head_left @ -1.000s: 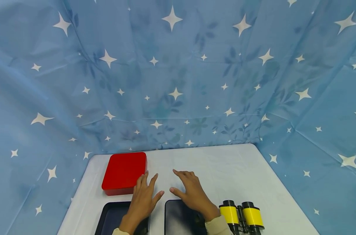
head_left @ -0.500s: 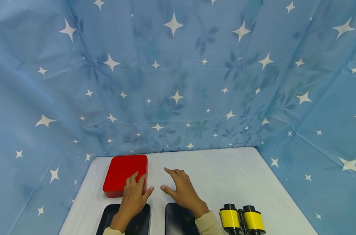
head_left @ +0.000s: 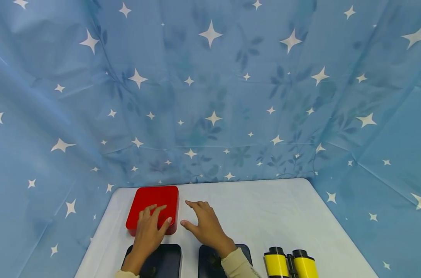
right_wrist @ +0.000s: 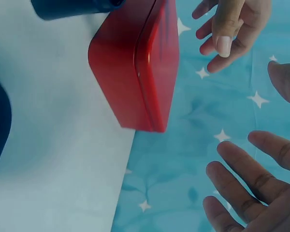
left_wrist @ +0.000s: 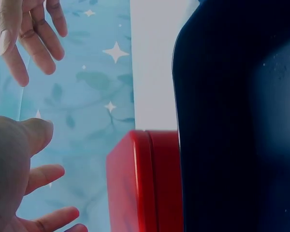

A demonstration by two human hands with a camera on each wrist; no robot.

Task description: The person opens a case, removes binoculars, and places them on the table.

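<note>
A red box [head_left: 154, 197] with rounded corners and a lid seam lies at the far left of the white table. My left hand [head_left: 147, 233] is held over its near side, fingers spread and loosely bent, overlapping the box in the head view. Just right of the box is my right hand [head_left: 207, 228], palm turned toward the left, thumb and fingers apart. Both wrist views show the hands in the air, apart from the red box [left_wrist: 145, 183], with nothing between their fingers. The left hand [right_wrist: 239, 31] faces the right hand [right_wrist: 261, 193] in the right wrist view.
Two dark trays stand at the near edge: a left tray [head_left: 170, 258] and a right tray [head_left: 243, 251], each partly hidden by a forearm. Yellow and black binoculars [head_left: 277, 266] lie to their right, cut off by the frame. Blue star-patterned cloth [head_left: 210, 92] surrounds the white table [head_left: 259, 208].
Both hands have shifted left, the left one from the box's near right corner to over its front part, the right one closer to its right side. The head view has tilted slightly upward.
</note>
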